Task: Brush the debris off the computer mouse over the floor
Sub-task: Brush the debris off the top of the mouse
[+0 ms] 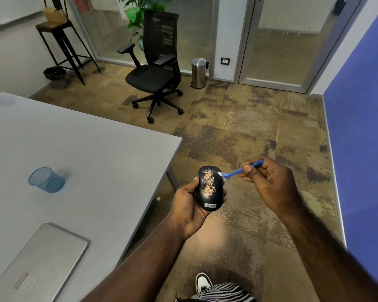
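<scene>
A black computer mouse (210, 199) with tan debris (208, 182) scattered over its top lies in my left hand (189, 205), whose fingers curl round its sides. I hold it over the brown carpet floor (244, 131), just past the table corner. My right hand (271, 184) pinches a small blue brush (238, 171) by its handle. The brush's white bristle tip touches the upper right edge of the mouse.
A grey table (85, 144) on the left carries a blue mesh pen cup (46, 180) and a closed silver laptop (42, 262). Farther back stand a black office chair (155, 68), a steel pedal bin (198, 73) and a black stool (61, 40). A blue wall panel (362, 127) runs along the right.
</scene>
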A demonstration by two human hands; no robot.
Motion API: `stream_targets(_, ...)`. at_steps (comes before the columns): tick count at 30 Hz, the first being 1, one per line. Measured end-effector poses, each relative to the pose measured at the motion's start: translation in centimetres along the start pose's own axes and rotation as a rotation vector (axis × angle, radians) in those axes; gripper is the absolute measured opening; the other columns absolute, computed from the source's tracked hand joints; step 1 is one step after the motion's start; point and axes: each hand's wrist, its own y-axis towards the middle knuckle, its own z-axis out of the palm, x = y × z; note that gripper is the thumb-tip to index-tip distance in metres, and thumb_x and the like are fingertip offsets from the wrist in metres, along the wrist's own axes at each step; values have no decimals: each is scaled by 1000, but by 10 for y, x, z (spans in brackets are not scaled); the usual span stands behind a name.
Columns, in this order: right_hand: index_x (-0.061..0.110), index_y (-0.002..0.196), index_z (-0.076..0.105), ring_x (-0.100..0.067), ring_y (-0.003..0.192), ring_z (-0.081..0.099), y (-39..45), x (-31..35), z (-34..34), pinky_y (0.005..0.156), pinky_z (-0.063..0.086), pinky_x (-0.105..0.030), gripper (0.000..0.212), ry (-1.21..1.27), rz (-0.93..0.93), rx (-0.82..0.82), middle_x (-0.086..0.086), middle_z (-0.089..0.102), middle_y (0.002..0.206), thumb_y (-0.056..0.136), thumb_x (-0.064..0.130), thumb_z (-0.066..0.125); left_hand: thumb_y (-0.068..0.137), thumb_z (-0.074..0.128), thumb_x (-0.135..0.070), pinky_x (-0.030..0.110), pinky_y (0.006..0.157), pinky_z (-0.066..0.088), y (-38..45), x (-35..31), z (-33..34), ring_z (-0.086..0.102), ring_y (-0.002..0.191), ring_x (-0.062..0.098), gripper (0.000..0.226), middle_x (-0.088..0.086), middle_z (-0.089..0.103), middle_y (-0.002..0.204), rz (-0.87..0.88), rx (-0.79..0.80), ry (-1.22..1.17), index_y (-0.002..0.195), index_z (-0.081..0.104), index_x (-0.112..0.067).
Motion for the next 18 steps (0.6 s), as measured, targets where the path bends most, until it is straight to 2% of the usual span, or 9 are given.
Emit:
stream_targets(4, 27, 87, 67, -6, 80, 75, -1, 2, -2, 72, 61, -23, 27, 52, -9, -30, 18, 75, 81, 93, 2, 61, 103, 30, -32, 42, 77, 59, 1, -2, -2, 64, 90, 38, 53, 29, 61, 119, 10, 2, -16, 131, 51, 7)
stream_targets(10, 31, 85, 68, -10, 79, 75, -10, 0, -3, 74, 62, -38, 25, 17, -41, 26, 13, 75, 82, 89, 6, 66, 102, 33, -30, 47, 83, 55, 6, -2, -3, 63, 100, 36, 47, 29, 58, 131, 41, -20, -66, 131, 53, 2)
stream_targets(14, 30, 85, 68, -7, 77, 75, -14, 3, -1, 75, 63, -34, 22, 58, -69, -13, 15, 75, 80, 88, 9, 66, 103, 32, -31, 49, 88, 52, 7, -3, -4, 64, 94, 38, 48, 30, 61, 123, 48, -29, -61, 130, 52, 3)
stream_targets(16, 36, 85, 69, -9, 77, 75, -15, 6, -1, 74, 63, -36, 18, 44, -84, -24, 14, 75, 81, 86, 18, 66, 103, 32, -32, 47, 83, 56, 7, -3, -2, 64, 94, 38, 50, 31, 58, 128, 46, -31, -67, 132, 51, 4)
stream_targets(18, 42, 86, 71, -13, 77, 74, -18, 7, -2, 72, 62, -39, 14, 4, -117, 37, 12, 74, 84, 85, 28, 65, 102, 33, -31, 46, 81, 57, 8, -4, -2, 63, 100, 36, 50, 28, 55, 135, 53, -36, -96, 135, 50, 3)
